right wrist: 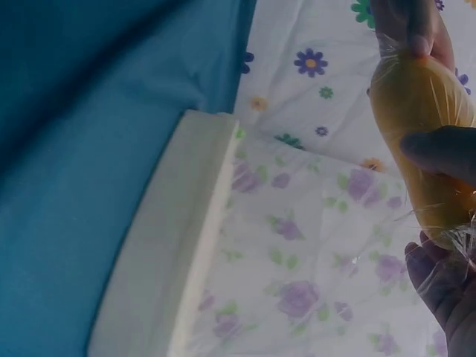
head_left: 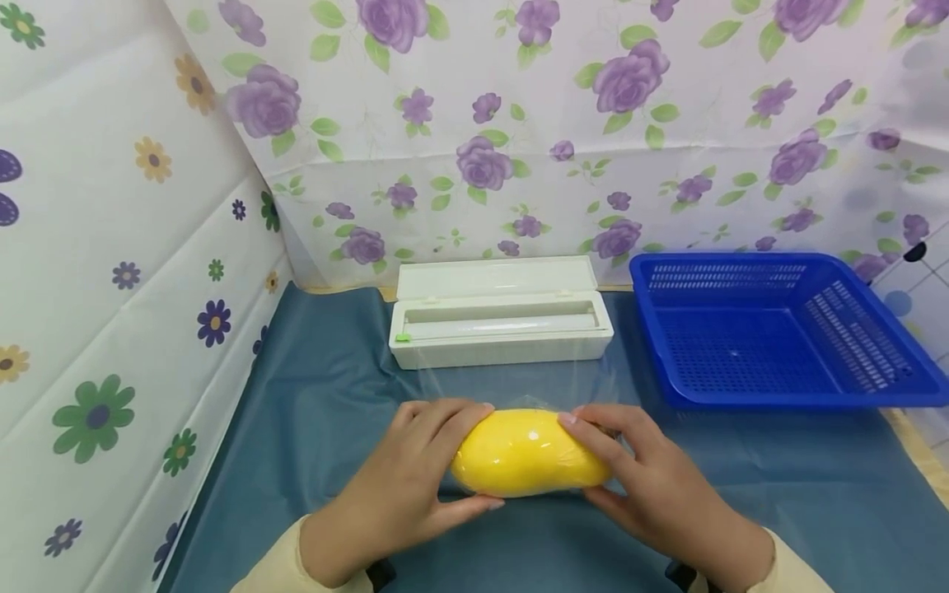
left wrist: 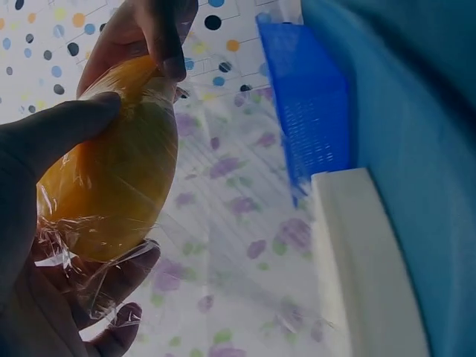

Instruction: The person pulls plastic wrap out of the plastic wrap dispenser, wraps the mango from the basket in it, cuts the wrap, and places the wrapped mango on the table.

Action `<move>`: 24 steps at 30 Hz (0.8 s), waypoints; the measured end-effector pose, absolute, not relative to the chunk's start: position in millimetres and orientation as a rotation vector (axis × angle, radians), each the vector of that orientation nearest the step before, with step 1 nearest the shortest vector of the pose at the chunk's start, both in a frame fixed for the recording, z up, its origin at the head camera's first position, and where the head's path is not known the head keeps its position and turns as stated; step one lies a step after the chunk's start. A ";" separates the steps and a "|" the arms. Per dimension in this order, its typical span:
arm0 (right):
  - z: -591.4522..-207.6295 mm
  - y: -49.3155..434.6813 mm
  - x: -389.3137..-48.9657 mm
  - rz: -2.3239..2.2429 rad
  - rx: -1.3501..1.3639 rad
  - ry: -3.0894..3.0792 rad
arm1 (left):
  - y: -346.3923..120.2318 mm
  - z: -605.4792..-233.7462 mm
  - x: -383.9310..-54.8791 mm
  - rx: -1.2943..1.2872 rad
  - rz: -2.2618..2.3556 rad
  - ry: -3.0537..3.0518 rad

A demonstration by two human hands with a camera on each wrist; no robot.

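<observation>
A glossy yellow mango [head_left: 530,457] is held level above the blue cloth, wrapped in clear cling film. My left hand [head_left: 423,473] grips its left end, fingers over the top and thumb along the lower side. On the right end, my right hand [head_left: 652,478] holds in the same manner. Bunched film [left wrist: 82,245] wrinkles around the mango's end in the left wrist view. Behind the mango, a thin sheet of film [head_left: 511,383] stretches back to the white film dispenser [head_left: 504,350], whose lid is raised and whose roll shows inside.
A blue plastic basket [head_left: 741,399] with perforated sides stands at the right, beside the dispenser. Blue-green cloth [head_left: 326,354] covers the table. Flowered white sheets [head_left: 482,107] hang at the back and along the left side.
</observation>
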State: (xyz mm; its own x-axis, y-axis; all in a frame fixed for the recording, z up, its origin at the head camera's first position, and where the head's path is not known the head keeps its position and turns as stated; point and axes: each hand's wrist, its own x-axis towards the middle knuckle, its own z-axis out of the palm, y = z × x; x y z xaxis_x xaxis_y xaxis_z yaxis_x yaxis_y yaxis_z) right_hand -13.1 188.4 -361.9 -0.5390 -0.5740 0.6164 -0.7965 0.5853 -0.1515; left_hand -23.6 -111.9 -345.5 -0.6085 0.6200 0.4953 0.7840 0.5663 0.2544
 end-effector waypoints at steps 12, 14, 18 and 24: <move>-385.9 190.1 -4.1 0.551 1.081 -2.461 | -113.3 -368.0 -18.7 -1.107 -0.689 -2.615; -389.8 191.1 -3.5 0.548 1.086 -2.495 | -113.1 -372.0 -18.7 -1.103 -0.689 -2.638; -397.9 193.4 -2.0 0.521 1.093 -2.559 | -111.5 -380.5 -19.3 -1.102 -0.695 -2.684; -408.8 195.4 -1.9 0.478 1.084 -2.597 | -109.3 -390.8 -21.3 -1.098 -0.727 -2.741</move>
State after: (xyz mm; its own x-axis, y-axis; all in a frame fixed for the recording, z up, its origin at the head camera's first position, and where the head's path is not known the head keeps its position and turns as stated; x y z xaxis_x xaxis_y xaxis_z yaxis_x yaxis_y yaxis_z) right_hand -1.9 195.4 -408.8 -0.6764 -0.6296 0.3822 -0.7244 0.6625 -0.1906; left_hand -21.3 -109.3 -390.8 -0.7349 0.6251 0.2630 0.6733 0.6260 0.3935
